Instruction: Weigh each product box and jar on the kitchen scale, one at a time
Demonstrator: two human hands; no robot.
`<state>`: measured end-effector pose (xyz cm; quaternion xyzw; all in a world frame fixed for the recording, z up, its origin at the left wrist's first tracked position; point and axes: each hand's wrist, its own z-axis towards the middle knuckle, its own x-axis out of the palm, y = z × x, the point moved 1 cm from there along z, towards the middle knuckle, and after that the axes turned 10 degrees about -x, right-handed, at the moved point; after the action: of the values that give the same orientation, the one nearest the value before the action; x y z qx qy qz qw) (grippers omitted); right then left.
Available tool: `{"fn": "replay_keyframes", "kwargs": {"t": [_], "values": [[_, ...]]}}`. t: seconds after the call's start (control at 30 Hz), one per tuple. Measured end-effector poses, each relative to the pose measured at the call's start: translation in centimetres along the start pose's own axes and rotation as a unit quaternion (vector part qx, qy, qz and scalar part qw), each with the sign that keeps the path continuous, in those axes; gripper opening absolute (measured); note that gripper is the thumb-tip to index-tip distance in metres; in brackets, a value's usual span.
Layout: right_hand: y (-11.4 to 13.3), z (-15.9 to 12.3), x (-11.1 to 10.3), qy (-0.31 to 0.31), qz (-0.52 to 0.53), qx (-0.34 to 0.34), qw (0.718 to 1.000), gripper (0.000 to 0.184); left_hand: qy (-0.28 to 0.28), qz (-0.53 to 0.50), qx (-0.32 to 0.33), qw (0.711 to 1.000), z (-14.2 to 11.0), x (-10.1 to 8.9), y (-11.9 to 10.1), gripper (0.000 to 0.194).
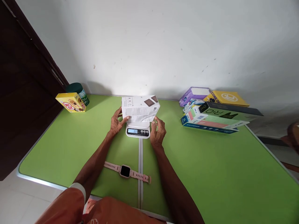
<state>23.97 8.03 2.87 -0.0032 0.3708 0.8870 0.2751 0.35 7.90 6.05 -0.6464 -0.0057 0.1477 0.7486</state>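
A white printed box (140, 109) rests on a small white kitchen scale (137, 132), covering most of its platform. The scale's lit display shows digits too small to read surely. My left hand (116, 122) grips the box's left end, its thumb on the front face and its fingers round the side. Beside the lower right corner of the box is my right hand (158, 131), thumb and fingers apart, with a fingertip at the corner; whether it presses there I cannot tell. Nearer me, a pink-strapped smartwatch (125, 171) lies flat between my forearms.
On the left stand a yellow snack box (71, 102) and a dark green canister (80, 91). At the right back are a purple tissue pack (193, 95), a yellow box (227, 98) and several stacked boxes. The wall (144, 46) borders the green table (205, 174). Part of a person shows far right.
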Motion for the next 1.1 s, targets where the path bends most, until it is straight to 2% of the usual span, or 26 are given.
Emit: {"fn": "replay_keyframes", "kwargs": {"t": [0.43,0.7,0.83,0.97,1.1], "values": [[0.0,0.0,0.0,-0.002,-0.013,0.0,1.0,0.055,0.004,0.03,0.005,1.0,0.1,0.0,-0.3,0.088],[-0.2,0.0,-0.1,0.012,-0.014,0.0,1.0,0.055,0.076,0.045,-0.032,0.996,1.4,-0.6,-2.0,0.105],[-0.4,-0.3,-0.5,0.008,-0.019,0.005,1.0,0.062,0.091,0.078,-0.061,0.991,2.4,-1.1,-2.6,0.102],[-1.0,-0.1,-0.7,0.011,-0.019,0.016,1.0,0.063,0.082,0.125,-0.085,0.985,2.9,-1.5,-2.3,0.092],[-1.0,0.1,-1.0,0.021,-0.006,0.013,1.0,0.059,0.05,0.073,-0.087,0.992,2.3,-2.3,-1.7,0.094]]}}
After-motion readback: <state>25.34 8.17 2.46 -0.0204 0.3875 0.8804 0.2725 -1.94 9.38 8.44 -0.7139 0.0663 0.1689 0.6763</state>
